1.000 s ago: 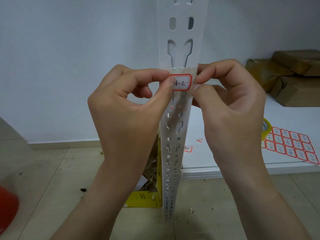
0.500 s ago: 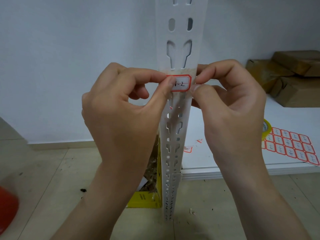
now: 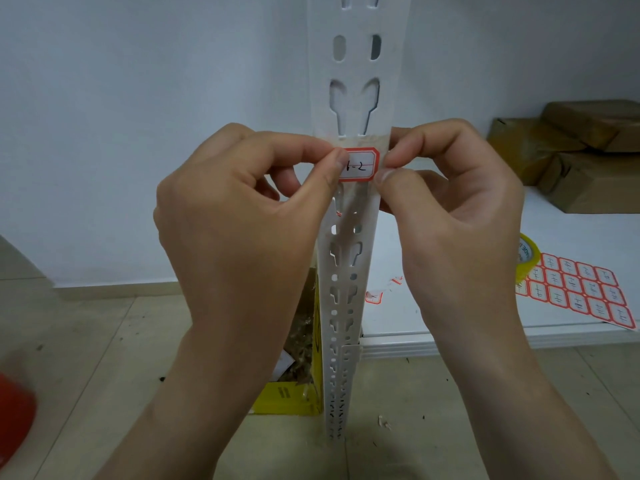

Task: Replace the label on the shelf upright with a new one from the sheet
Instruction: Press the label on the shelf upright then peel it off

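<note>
A white slotted shelf upright (image 3: 356, 64) stands in the middle. On it sits a red-bordered label (image 3: 362, 167) marked "1-2", under a strip of clear tape. My left hand (image 3: 235, 216) pinches the label's left edge between thumb and forefinger, the thumb covering part of the writing. My right hand (image 3: 457, 209) pinches the tape end at the upright's right edge, beside the label. The sheet of red-bordered labels (image 3: 585, 292) lies on the white shelf board (image 3: 571, 230) at the right.
A yellow tape roll (image 3: 528, 256) lies beside the sheet, with brown parcels (image 3: 571, 157) behind it. Torn label scraps (image 3: 374, 296) lie on the board near the upright. A yellow box (image 3: 287, 398) of shavings stands on the tiled floor; a red object (image 3: 14, 414) is at the lower left.
My left hand has shifted slightly at the label's left edge. The label, the tape and my right hand stay where they were.
</note>
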`<state>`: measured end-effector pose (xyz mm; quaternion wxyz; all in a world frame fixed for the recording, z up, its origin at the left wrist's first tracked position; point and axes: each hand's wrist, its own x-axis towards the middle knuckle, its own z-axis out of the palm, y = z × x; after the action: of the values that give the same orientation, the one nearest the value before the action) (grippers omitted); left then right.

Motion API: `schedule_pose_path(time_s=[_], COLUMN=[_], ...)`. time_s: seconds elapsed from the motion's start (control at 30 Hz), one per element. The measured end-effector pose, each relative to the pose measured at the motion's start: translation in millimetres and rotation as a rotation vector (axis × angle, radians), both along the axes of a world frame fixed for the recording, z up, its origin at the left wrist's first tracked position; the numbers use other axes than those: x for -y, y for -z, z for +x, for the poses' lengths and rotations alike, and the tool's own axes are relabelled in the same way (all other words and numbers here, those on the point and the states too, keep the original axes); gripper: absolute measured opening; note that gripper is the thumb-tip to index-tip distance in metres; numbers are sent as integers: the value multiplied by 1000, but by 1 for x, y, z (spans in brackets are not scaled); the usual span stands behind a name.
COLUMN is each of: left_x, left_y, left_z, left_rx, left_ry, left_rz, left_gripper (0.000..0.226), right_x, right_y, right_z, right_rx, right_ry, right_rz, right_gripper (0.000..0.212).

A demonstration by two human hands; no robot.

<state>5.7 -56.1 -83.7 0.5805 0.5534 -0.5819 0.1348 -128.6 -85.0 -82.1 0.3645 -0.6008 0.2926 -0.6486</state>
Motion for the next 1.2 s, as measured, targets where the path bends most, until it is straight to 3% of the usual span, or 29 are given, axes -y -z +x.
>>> schedule_pose_path(time_s=[0.4,0.7,0.9,1.2], left_x=[4,3,2,2], left_y=[6,0,1,0], left_z=[3,10,2,0], left_rx=[78,-8,31,-24], left_ry=[-39,118,38,65], left_rz=[-134,7,-52,9], left_gripper=[15,15,3,8], right_x=[-1,1,1,1], right_y=[-1,0,0,0], right_z=[-1,-1,-1,-1], right_rx=[15,8,4,2], right_ry=[-22,-8,-2,-6], right_rz=[3,6,13,2], right_gripper=[22,18,21,21])
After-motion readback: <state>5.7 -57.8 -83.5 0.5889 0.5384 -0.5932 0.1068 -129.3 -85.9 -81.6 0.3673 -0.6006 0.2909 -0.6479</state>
